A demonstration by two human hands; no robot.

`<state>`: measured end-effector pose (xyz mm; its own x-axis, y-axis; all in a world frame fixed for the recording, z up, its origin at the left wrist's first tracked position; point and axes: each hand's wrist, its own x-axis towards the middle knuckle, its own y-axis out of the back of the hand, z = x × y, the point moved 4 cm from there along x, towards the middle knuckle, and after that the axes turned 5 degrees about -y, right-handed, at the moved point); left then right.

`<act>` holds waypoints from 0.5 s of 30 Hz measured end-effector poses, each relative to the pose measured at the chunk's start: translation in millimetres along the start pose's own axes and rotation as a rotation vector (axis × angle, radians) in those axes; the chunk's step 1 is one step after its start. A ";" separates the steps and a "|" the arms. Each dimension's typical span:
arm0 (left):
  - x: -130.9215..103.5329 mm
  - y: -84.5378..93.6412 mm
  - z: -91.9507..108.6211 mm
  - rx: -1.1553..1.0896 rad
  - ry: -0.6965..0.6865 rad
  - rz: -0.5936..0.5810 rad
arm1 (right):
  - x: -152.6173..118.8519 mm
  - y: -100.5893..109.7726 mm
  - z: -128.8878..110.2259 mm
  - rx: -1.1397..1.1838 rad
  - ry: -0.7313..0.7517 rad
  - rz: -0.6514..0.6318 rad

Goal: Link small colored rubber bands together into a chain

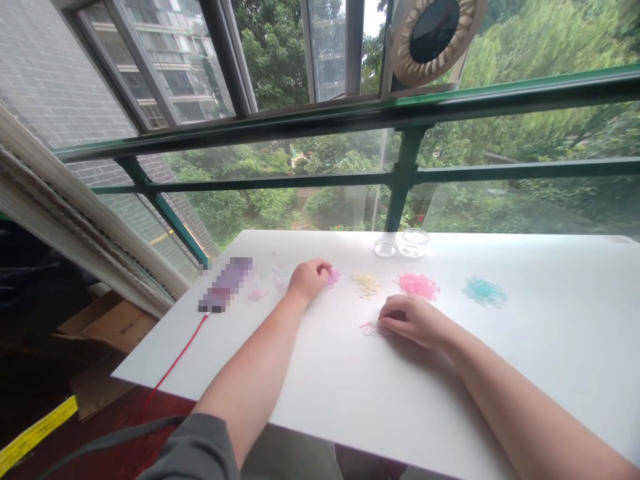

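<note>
My left hand [309, 279] is over the purple pile [333, 277], its fingers curled together at the pile's left edge; what they hold is too small to make out. Nearer the front, my right hand [411, 319] has its fingers pinched at a small loose group of pink and clear pieces [371, 329]; anything between the fingertips is hidden. Behind it lie a yellow pile [367, 285] and a pink pile [419, 287] of thin pieces. A teal pile [485, 292] is farther right. Faint pink and pale pieces [258, 293] are scattered left of my left hand.
A clear round container [414, 243] and a clear lid [385, 249] stand at the back edge of the white table [550, 373]. A pixelated phone-like object [226, 283] with a red cable [177, 358] lies at the left. Beyond are a green railing and windows.
</note>
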<state>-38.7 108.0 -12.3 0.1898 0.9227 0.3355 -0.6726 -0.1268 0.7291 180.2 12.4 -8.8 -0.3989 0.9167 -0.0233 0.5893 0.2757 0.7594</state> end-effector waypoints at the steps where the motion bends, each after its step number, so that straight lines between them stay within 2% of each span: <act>1: 0.1 0.7 0.4 -0.007 0.004 0.000 | 0.0 0.2 0.3 0.012 0.000 0.000; 7: 0.3 1.9 5.7 -0.054 -0.061 -0.005 | 1.6 2.0 4.5 0.121 -0.027 0.032; 15: 1.4 6.4 5.7 -0.146 -0.059 0.088 | 3.8 8.0 5.2 0.430 0.023 0.160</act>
<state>-38.6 106.4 -3.7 0.1645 0.8869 0.4316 -0.7844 -0.1476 0.6024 187.1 19.7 -6.2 -0.2915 0.9522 0.0909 0.8809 0.2302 0.4136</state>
